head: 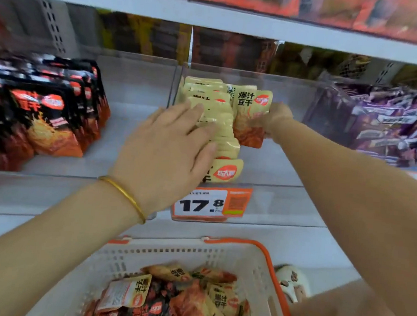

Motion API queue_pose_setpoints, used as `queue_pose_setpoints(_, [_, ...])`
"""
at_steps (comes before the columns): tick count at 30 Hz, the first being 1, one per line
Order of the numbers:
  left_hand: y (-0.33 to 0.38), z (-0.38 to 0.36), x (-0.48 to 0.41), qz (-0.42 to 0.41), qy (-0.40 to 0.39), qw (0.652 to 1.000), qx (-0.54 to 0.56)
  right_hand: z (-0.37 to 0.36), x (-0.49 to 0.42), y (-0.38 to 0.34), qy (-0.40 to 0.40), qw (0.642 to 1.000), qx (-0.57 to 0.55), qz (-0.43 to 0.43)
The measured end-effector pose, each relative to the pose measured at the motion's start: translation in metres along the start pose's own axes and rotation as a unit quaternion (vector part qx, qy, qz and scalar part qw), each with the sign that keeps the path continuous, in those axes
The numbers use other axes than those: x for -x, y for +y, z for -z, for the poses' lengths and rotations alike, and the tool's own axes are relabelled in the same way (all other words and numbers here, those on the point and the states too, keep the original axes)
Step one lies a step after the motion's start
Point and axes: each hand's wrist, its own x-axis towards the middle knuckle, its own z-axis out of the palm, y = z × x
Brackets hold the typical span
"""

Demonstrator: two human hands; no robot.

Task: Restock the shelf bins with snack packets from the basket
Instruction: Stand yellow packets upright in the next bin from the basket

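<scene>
here my left hand (pixel 168 149) lies flat, fingers straight, on the yellow packets (pixel 220 126) in the clear bin (pixel 277 164), my right hand (pixel 275 118) just beyond grips one upright packet (pixel 250 116), the basket (pixel 168 257) below both wrists.

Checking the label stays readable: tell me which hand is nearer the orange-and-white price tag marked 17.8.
Left. The left hand rests just above the orange-and-white price tag; the right hand is higher, holding an upright cream-and-orange packet.
</scene>
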Motion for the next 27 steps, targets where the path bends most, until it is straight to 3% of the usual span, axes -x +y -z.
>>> queue_pose_setpoints(7, [-0.001,-0.003,0.003,-0.013,0.021,1.000,-0.018,-0.028,-0.025,-0.005,0.057,0.990,0.108,0.069])
queue_pose_setpoints(14, [0.000,-0.004,0.004,-0.010,0.037,0.999,-0.021,-0.031,-0.036,-0.003,0.115,0.984,0.113,0.081])
queue_pose_setpoints(21, [-0.001,-0.005,0.003,-0.018,0.039,0.999,-0.015,-0.045,-0.038,-0.005,0.063,0.985,0.136,0.082])
queue_pose_setpoints(25, [-0.002,-0.006,0.004,-0.017,0.042,0.999,-0.012,-0.028,-0.020,-0.012,0.026,0.979,0.194,0.062])
queue_pose_setpoints(27, [-0.001,-0.004,0.006,-0.011,0.052,0.999,-0.001,-0.010,0.001,-0.021,0.025,0.984,0.168,0.053])
